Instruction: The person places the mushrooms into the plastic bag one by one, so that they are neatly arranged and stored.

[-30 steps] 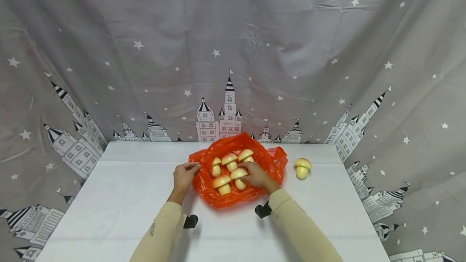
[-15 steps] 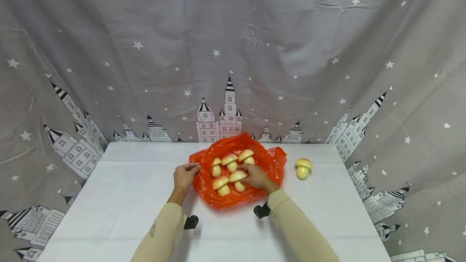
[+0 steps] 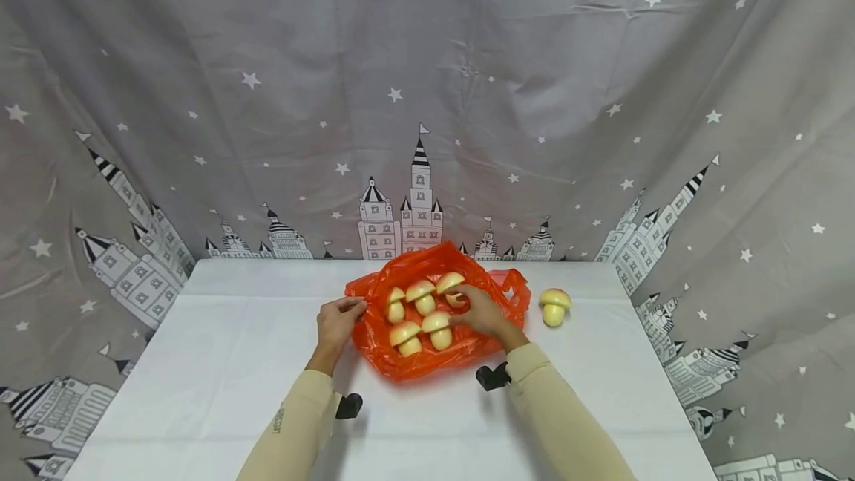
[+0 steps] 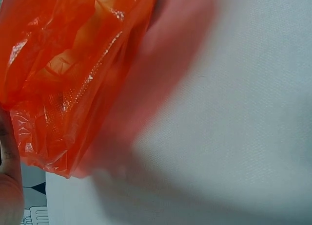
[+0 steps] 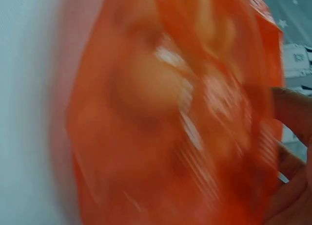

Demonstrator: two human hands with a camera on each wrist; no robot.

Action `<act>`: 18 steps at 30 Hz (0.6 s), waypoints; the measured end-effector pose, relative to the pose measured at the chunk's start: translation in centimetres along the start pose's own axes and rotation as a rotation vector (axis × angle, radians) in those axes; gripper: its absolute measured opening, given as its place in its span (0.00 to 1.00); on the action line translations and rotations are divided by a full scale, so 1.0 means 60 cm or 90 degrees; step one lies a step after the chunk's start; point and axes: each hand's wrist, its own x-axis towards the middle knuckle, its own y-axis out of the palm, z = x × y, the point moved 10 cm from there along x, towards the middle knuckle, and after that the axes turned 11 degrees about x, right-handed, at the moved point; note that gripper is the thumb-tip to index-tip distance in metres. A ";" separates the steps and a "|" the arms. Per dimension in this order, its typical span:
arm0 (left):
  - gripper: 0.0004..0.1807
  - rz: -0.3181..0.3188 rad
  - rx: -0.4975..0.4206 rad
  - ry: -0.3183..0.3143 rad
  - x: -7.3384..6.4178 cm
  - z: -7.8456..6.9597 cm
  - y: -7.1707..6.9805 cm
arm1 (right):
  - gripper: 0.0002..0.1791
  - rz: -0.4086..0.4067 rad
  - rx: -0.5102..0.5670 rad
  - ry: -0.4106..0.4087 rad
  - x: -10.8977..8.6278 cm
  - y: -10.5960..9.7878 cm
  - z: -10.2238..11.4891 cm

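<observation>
A red plastic bag lies spread at the middle of the table, its mouth facing up. Several toy mushrooms with yellow caps sit inside, among them a front-centre mushroom and a back-right mushroom. My left hand pinches the bag's left edge between thumb and fingers. Over the bag's right side is my right hand, thumb and fingers parted beside these two mushrooms, with nothing held. The right wrist view is blurred, showing the bag and part of the right hand.
One more toy mushroom stands on the white table, right of the bag. A grey curtain printed with stars and castles hangs behind the table and along both sides.
My right hand has let go of the front-centre mushroom and drawn back to the right, its fingers spreading. The left hand stays at the bag's edge.
</observation>
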 end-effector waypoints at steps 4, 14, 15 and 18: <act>0.15 0.001 -0.004 -0.002 0.001 0.002 0.001 | 0.27 -0.038 0.023 0.003 -0.008 -0.035 0.004; 0.15 0.016 0.010 -0.012 0.007 0.005 0.003 | 0.28 -0.128 0.092 -0.003 -0.030 -0.129 0.010; 0.15 0.016 0.013 -0.011 0.007 0.004 0.004 | 0.29 -0.141 0.100 0.000 -0.032 -0.139 0.008; 0.15 0.012 0.018 -0.003 0.006 0.001 0.003 | 0.29 -0.189 0.114 0.009 -0.041 -0.169 -0.004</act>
